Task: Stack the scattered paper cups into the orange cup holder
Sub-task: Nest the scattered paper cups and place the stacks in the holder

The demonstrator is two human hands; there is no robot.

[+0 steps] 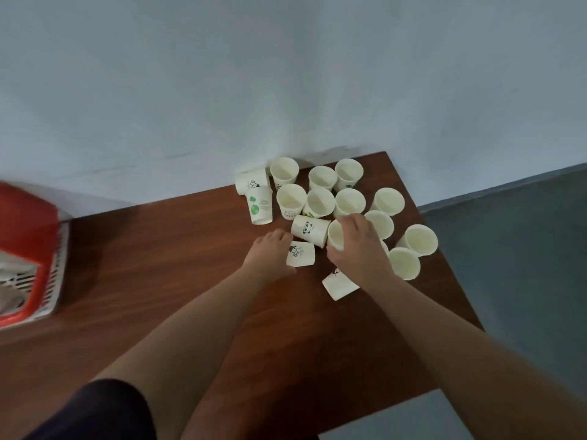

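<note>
Several white paper cups are scattered over the far right of the brown wooden table (165, 268), some upright, some on their sides. My left hand (270, 252) grips a tipped cup with a small figure print (301, 254). My right hand (359, 246) curls round an open cup (336, 236) beside a lying panda cup (309, 230). Another cup (338, 285) lies partly under my right wrist. The orange cup holder (27, 249), blurred, stands at the far left of the table with white slatted sides.
A pale wall runs behind the table. The table's right edge drops to a grey floor (514, 281). Upright cups (320, 177) crowd the back right corner. A cup with green print (261, 206) lies near the wall.
</note>
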